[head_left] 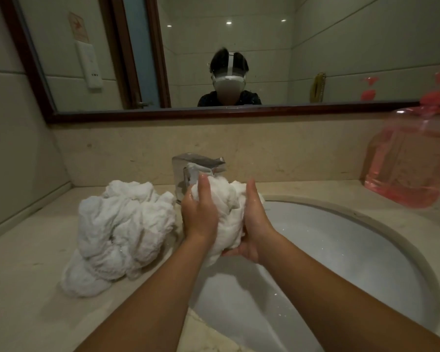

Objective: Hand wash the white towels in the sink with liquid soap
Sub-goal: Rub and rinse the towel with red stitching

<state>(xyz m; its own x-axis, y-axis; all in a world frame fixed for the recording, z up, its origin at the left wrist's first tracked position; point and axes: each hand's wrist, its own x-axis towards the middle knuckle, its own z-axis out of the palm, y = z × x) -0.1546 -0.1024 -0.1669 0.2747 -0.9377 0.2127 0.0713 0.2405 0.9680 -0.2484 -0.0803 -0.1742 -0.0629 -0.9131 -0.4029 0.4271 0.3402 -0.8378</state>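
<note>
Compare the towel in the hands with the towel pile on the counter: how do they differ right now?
The held towel is squeezed between the left hand and right hand above the sink, below the faucet; the towel pile rests untouched on the counter, left of the basin. The held towel is a compact bunch; the pile is bulkier and spreads out. Both are white and crumpled.

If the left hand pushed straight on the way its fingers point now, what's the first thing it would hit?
Probably the faucet: the left hand, gripping the bunched towel, points up and away at it. Depth is hard to judge.
</note>
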